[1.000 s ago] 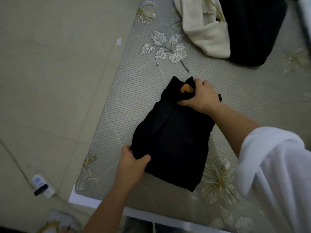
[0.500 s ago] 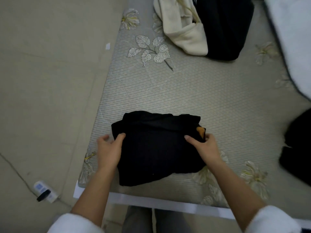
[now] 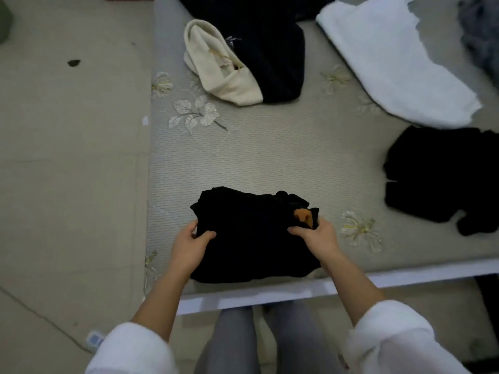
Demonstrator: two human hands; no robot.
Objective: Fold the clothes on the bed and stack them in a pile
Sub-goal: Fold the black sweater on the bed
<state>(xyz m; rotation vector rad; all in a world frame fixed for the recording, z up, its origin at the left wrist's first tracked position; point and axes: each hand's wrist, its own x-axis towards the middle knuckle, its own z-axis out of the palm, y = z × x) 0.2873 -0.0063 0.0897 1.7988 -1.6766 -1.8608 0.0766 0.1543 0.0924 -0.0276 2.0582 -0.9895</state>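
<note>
Folded black garment (image 3: 251,238), down at the near left corner of the bed (image 3: 270,157); slanted a second ago, squared to the edge now. Farther back, white garment (image 3: 391,63) and black heap (image 3: 442,179) not yet folded. Left hand (image 3: 191,247) pinching the bundle's left border, right hand (image 3: 316,236) clenched on the right corner beside the orange label (image 3: 303,217). Probably ready to start the pile.

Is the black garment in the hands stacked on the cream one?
No, the black garment lies on the bed by itself, apart from the cream garment.
</note>
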